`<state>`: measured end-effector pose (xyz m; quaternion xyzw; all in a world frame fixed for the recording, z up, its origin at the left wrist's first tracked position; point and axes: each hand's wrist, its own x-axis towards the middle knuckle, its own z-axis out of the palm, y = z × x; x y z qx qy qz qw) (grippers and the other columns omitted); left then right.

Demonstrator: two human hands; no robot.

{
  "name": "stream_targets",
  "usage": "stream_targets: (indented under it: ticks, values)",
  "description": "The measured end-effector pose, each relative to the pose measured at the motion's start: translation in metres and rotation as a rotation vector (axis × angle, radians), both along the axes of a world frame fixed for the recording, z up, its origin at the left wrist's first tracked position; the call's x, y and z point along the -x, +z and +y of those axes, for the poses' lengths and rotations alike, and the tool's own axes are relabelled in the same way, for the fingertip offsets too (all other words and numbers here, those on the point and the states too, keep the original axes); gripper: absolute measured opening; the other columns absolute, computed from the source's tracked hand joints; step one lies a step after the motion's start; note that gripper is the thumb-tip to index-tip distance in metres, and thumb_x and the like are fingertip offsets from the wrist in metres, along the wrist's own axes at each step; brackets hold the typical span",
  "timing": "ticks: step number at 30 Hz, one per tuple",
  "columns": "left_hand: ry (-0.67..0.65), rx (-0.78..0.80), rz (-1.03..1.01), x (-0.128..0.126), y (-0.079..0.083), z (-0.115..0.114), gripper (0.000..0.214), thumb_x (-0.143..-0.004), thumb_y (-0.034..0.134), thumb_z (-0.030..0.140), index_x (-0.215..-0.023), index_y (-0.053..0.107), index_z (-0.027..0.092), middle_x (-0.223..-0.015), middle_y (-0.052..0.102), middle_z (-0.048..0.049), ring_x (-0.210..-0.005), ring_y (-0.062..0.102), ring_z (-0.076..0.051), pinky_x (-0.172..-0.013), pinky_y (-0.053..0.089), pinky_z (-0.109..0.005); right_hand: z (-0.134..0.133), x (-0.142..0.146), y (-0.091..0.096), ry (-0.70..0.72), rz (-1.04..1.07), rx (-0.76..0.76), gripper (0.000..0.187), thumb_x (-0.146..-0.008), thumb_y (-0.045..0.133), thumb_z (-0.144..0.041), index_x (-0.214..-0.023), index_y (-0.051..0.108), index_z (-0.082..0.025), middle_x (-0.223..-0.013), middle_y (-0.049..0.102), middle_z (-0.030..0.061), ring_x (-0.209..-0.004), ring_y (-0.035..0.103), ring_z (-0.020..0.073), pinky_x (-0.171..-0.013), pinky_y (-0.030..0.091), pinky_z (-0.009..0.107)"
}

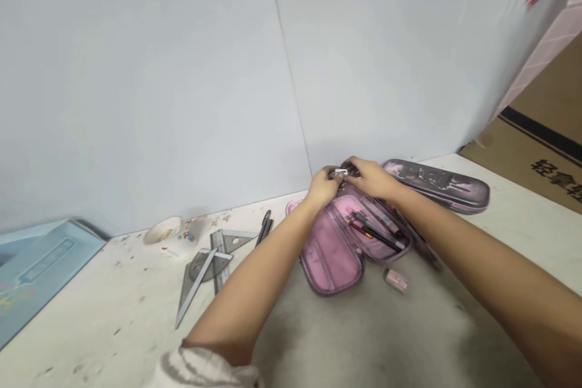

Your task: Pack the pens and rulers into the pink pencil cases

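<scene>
An open pink pencil case [334,251] lies on the white table [409,327] near the wall, with several pens [375,231] in its right half. My left hand [322,188] and my right hand [370,177] meet at the case's far end. Both are closed in a pinch around a small silvery object [340,172] that I cannot name. A second, closed grey-pink pencil case [439,185] lies behind my right forearm. A small pink eraser [396,280] rests on the table just in front of the open case.
Clear set squares and a protractor [209,264] lie left of my left arm, with dark pens [264,227] beside them. A white tape roll [166,231] sits near the wall. A blue box [39,270] is at far left, a cardboard box [541,157] at far right.
</scene>
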<state>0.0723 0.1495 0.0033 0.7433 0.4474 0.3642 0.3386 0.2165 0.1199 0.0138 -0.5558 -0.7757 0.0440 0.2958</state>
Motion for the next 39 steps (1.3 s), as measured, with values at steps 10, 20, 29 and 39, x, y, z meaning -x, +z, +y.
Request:
stream_targets:
  ticks: [10,20,29,39]
  values:
    - [0.022,-0.241,0.658,0.026,-0.011,0.009,0.033,-0.081,0.045,0.026,-0.110,0.057,0.016,-0.111,0.057,-0.0123,-0.107,0.050,-0.024,-0.094,0.036,-0.037,0.021,0.001,-0.032,-0.128,-0.403,0.104,0.032,-0.079,0.049,-0.025,-0.108,0.056,-0.016,-0.110,0.056,0.0140,-0.109,0.041,0.0283,-0.084,0.037,0.039]
    - [0.152,-0.245,0.666,0.123,0.011,-0.055,0.029,-0.083,0.042,0.026,-0.105,0.058,0.018,-0.105,0.058,-0.0093,-0.105,0.050,-0.022,-0.093,0.037,-0.037,-0.070,0.082,-0.010,0.282,-0.207,-0.036,0.027,-0.083,0.045,-0.030,-0.100,0.063,-0.017,-0.099,0.057,0.0100,-0.101,0.043,0.0206,-0.091,0.031,0.034]
    - [0.158,-0.224,0.655,0.165,-0.012,-0.118,0.028,-0.083,0.042,0.027,-0.104,0.058,0.019,-0.110,0.057,-0.0100,-0.106,0.050,-0.023,-0.093,0.037,-0.036,-0.133,0.143,-0.018,0.335,-0.691,-0.205,0.026,-0.079,0.044,-0.016,-0.087,0.069,-0.011,-0.110,0.055,0.0189,-0.118,0.034,0.0319,-0.093,0.029,0.049]
    - [0.146,-0.233,0.601,0.189,-0.014,-0.154,0.026,-0.082,0.043,0.026,-0.099,0.061,0.017,-0.103,0.059,-0.0107,-0.102,0.052,-0.023,-0.092,0.037,-0.036,-0.128,0.181,-0.026,0.119,-0.779,-0.076,0.027,-0.077,0.046,-0.013,-0.087,0.070,-0.010,-0.106,0.060,0.0195,-0.113,0.041,0.0329,-0.093,0.029,0.051]
